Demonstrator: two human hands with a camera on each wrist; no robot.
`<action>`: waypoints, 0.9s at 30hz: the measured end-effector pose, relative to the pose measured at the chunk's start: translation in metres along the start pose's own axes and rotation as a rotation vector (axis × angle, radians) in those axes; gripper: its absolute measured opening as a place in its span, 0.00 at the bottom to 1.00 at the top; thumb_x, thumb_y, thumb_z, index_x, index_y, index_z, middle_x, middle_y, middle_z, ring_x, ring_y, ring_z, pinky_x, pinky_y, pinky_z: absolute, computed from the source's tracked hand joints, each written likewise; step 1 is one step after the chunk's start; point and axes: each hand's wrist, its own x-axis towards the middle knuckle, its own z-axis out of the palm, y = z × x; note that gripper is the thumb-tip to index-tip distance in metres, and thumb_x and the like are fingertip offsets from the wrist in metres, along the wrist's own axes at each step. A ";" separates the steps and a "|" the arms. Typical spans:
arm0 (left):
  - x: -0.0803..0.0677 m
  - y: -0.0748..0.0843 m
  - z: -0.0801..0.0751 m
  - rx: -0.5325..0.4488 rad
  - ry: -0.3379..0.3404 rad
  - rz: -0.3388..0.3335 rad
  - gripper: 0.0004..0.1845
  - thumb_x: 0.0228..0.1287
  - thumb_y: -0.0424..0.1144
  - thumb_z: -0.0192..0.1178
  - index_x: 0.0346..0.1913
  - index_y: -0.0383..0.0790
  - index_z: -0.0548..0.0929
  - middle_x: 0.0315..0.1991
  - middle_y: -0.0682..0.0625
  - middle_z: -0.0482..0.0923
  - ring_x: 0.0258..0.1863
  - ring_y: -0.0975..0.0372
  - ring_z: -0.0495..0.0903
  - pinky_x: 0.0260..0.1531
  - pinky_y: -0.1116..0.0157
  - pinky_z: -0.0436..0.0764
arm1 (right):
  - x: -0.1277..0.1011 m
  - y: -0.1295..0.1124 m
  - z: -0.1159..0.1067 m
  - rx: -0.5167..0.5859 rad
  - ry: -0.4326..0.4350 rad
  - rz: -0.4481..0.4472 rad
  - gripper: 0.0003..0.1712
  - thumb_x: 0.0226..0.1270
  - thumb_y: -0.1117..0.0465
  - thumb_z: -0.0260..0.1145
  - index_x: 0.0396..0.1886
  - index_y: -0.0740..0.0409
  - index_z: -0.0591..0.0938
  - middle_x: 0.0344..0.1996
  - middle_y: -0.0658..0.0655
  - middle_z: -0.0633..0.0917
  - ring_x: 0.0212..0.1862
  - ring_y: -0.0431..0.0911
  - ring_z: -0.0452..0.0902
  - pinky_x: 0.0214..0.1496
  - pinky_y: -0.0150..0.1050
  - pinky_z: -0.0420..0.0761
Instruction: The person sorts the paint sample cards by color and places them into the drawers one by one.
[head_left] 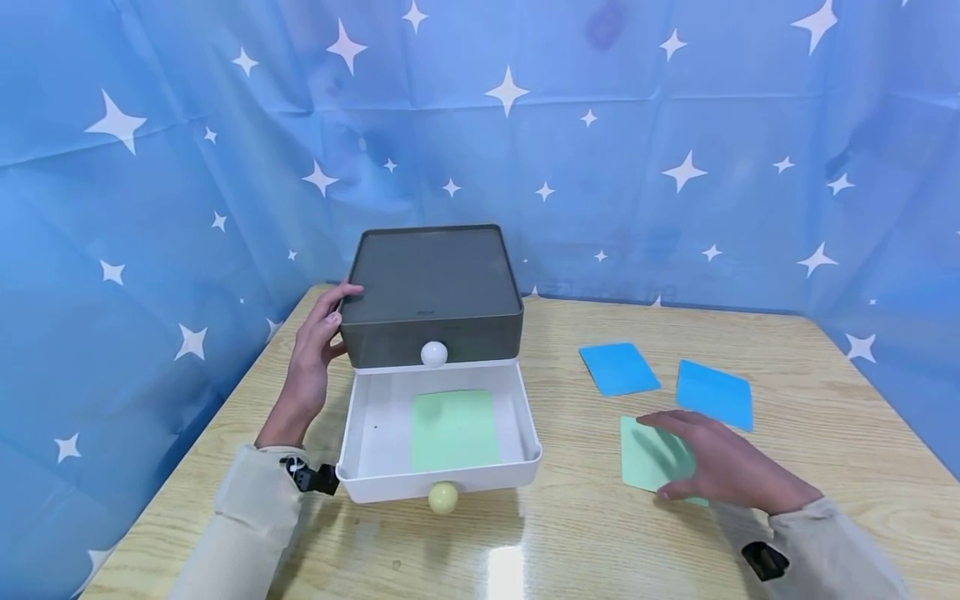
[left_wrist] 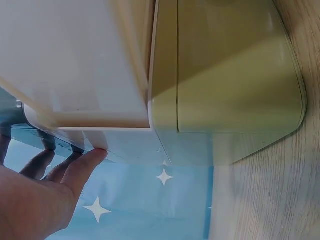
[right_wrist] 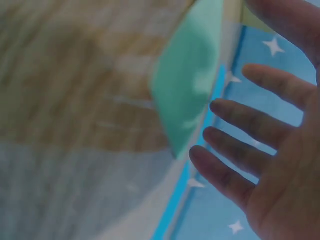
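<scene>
The left hand (head_left: pixel 318 346) rests with relaxed fingers against the far left corner of the grey box (head_left: pixel 432 287), bracing it rather than gripping it, while the white drawer (head_left: pixel 365 417) below stands pulled out toward the near edge of the tabletop (head_left: pixel 570 533). One green card (head_left: pixel 454 429) already lies flat inside the drawer. The right hand (head_left: pixel 723 467) lies with straight, spread fingers on a second green card (head_left: pixel 647 457) on the tabletop to the right, pressing it and not pinching it; its grip is loose and holds nothing. Two blue cards (head_left: pixel 619 367) (head_left: pixel 714 393) lie just beyond it, the nearer-right one close to the fingertips. The main risk is the glossy tabletop: a thin card under flat fingers may slide instead of lifting, and could nudge the blue card beside it. In the blurred right wrist view the card's edge seems to be raised, though that is hard to confirm. The drawer is far out, so a knock on its yellow knob (head_left: pixel 442 497) might tip it or pull it free if the left hand's steadying touch slackens.
</scene>
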 end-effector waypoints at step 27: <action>0.000 -0.001 -0.001 0.007 -0.007 0.007 0.27 0.78 0.52 0.36 0.71 0.46 0.69 0.78 0.52 0.57 0.72 0.50 0.62 0.65 0.33 0.61 | 0.001 0.004 0.001 -0.027 -0.029 -0.006 0.50 0.34 0.38 0.84 0.60 0.51 0.81 0.60 0.62 0.80 0.60 0.66 0.76 0.50 0.59 0.81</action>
